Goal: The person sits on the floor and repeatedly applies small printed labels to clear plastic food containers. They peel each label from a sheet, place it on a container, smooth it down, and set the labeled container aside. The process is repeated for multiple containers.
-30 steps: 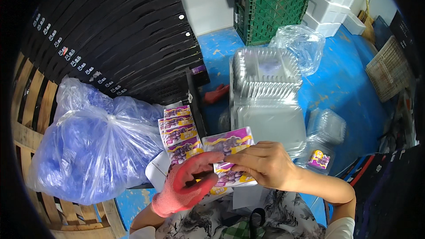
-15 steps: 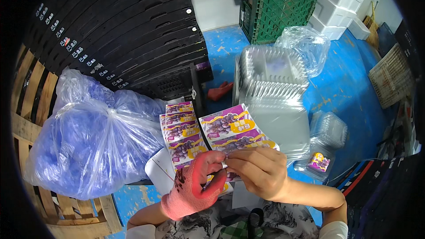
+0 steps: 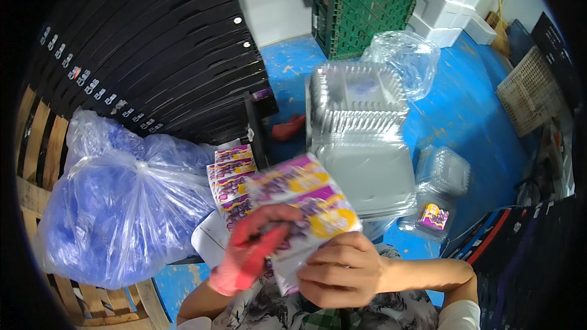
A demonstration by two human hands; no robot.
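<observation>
In front of my body I hold a sheet of grape labels [image 3: 324, 214], purple, white and yellow, tilted and a little blurred. My left hand [image 3: 247, 247], in a red-pink glove, grips its left side with fingers curled over the printed face. My bare right hand [image 3: 342, 269] is closed on the sheet's lower right edge, fingers folded over. Behind and left of the sheet lie more grape label sheets [image 3: 234, 171], overlapping, with a white paper [image 3: 208, 241] below them.
Clear clamshell boxes [image 3: 367, 174] stand stacked ahead, with smaller ones [image 3: 443, 171] to their right, one labelled box [image 3: 428, 217] among them. A big bag of bluish plastic [image 3: 134, 208] fills the left. Black crates [image 3: 165, 43] and a green crate [image 3: 373, 12] rise behind.
The label sheet has swung nearer and turned, its lower part lifted. My right hand moved down, from a fingertip pinch to a folded grip; my gloved left hand shifted left. The view moved slightly.
</observation>
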